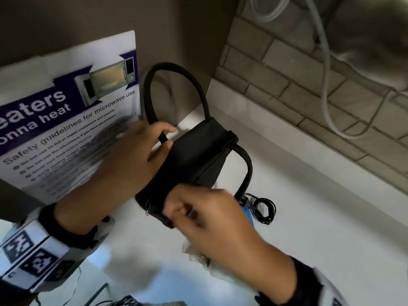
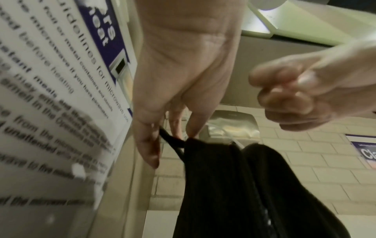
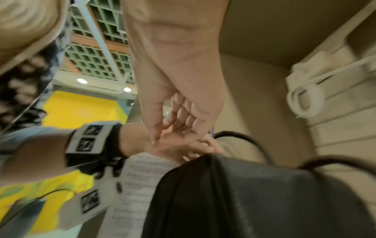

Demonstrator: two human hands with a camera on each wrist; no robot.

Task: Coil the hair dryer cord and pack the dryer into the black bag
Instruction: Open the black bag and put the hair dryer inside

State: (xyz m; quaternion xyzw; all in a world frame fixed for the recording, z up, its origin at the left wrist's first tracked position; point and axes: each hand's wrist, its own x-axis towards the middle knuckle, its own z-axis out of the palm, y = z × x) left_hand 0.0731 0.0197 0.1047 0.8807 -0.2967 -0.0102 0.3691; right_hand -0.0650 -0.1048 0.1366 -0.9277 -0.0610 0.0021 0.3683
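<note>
The black bag (image 1: 194, 155) stands on the white counter (image 1: 309, 228), one handle arched up and the other flopped to the right. My left hand (image 1: 132, 155) grips the bag's far left end; its fingers (image 2: 150, 145) pinch a thin black strap there. My right hand (image 1: 209, 219) hovers at the bag's near end, blurred, fingers curled with nothing plainly in them (image 2: 289, 99). Behind it a blue object (image 1: 249, 215), mostly hidden, lies next to a coiled black cord (image 1: 265, 209). I cannot tell whether it is the dryer.
A microwave safety poster (image 1: 66, 120) covers the wall at the left. A brick wall (image 1: 287, 89) with hanging grey cables (image 1: 326, 89) runs along the right. Crumpled clear plastic (image 1: 194, 252) lies on the counter under my right wrist.
</note>
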